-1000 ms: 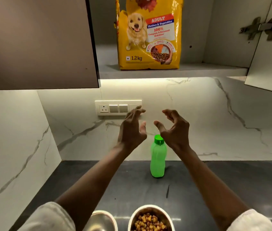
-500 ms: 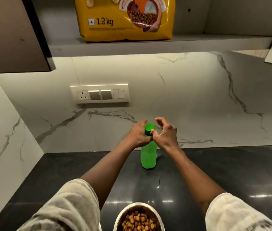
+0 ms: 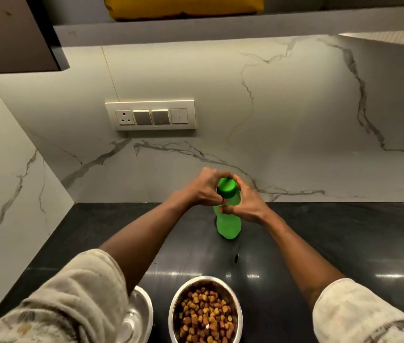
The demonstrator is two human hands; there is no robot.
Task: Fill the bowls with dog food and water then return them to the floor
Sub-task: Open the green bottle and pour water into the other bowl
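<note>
A green plastic bottle (image 3: 228, 224) stands upright on the black counter (image 3: 332, 238) near the back wall. My left hand (image 3: 202, 188) curls round its green cap (image 3: 226, 187). My right hand (image 3: 244, 203) grips the bottle's neck and upper body from the right. Close to me, a steel bowl (image 3: 206, 310) holds brown dog food pieces. Left of it sits a second steel bowl (image 3: 138, 315), partly hidden by my left sleeve; I see no food in its visible part.
A yellow dog food bag (image 3: 183, 7) sits on the open cabinet shelf overhead. A closed cabinet door (image 3: 10, 33) hangs at the upper left. A switch plate (image 3: 150, 115) is on the marble backsplash. A marble side wall bounds the counter on the left.
Both hands came down from mid-air above the bottle and took hold of it, left on the cap, right on the neck. The view tilted downward.
</note>
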